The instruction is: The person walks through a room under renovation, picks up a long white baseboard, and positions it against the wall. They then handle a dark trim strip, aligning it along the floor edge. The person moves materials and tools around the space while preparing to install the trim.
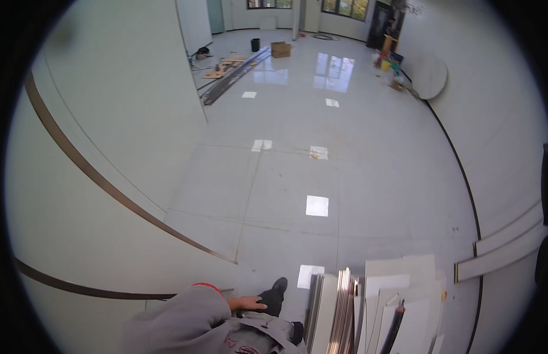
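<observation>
My left hand (pixel 248 303) reaches out of a loose grey sleeve (pixel 185 315) with a red edge. It hangs in front of my dark trouser leg (pixel 271 302), its fingers stretched out and nothing seen in them. Below the leg shows one black shoe (pixel 280 284). My right hand is out of the picture. Close by on the right stands a stack of thin panels and strips (pixel 343 307) on edge, with white boards (pixel 401 271) beside it. A long dark object with a reddish tip (pixel 396 327) lies against those boards; its kind is unclear.
Glossy pale floor tiles (pixel 286 183) stretch ahead. A wall with brown trim (pixel 115 189) flanks the left. Two white planks (pixel 498 262) jut in from the right. Farther off lie long metal profiles (pixel 235 76), a cardboard box (pixel 280 49), a black bin (pixel 255 45) and clutter (pixel 389 66).
</observation>
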Available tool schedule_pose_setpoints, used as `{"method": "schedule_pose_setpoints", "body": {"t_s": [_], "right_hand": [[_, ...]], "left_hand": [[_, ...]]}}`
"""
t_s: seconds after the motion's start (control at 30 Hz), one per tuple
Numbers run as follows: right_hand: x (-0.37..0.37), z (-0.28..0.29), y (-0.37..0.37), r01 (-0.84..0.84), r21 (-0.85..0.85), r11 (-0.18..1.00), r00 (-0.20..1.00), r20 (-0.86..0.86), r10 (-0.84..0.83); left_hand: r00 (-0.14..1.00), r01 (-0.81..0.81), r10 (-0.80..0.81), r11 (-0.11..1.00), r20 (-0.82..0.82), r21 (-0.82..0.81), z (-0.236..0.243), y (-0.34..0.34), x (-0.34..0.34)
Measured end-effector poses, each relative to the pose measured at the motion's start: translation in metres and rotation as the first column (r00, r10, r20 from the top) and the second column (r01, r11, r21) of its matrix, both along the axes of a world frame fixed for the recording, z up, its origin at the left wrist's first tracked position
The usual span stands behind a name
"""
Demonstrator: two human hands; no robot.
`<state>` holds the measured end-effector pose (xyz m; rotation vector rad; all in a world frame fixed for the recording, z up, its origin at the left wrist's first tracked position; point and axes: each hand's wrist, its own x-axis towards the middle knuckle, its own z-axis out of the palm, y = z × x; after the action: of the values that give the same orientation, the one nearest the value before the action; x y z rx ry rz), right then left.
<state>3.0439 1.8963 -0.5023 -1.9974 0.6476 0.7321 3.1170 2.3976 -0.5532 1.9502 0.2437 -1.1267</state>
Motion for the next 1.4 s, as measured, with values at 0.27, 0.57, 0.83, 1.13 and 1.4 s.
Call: {"method": "schedule_pose_setpoints", "body": {"t_s": [0.27, 0.57, 0.83, 1.13, 1.4], "right_hand": [[0.352, 0.019, 0.191, -0.458, 0.002, 0.889, 0.874, 0.185, 0.450], [0.569, 0.041, 0.361, -0.624, 0.000, 0.782, 0.751, 0.277, 0.599], [0.723, -0.005, 0.466, -0.643, -0.007, 0.766, 0.766, 0.008, 0.643], [1.011, -0.003, 0.605, -0.791, -0.065, 0.608, 0.603, 0.077, 0.794], [1.297, 0.036, 1.000, -0.831, -0.249, 0.498, 0.333, 0.494, 0.803]], "left_hand": [[0.992, -0.117, 0.113, 0.990, -0.054, -0.074, -0.014, 0.084, 0.062], [0.929, -0.363, 0.350, 0.924, 0.119, 0.119, -0.051, 0.205, 0.180], [0.809, -0.587, 0.588, 0.808, 0.004, -0.055, -0.071, 0.364, 0.342], [0.141, -0.990, 0.988, 0.142, -0.068, 0.010, 0.007, 0.541, 0.469], [0.646, -0.763, 0.746, 0.625, 0.162, 0.165, -0.075, 0.670, 0.549]]}}
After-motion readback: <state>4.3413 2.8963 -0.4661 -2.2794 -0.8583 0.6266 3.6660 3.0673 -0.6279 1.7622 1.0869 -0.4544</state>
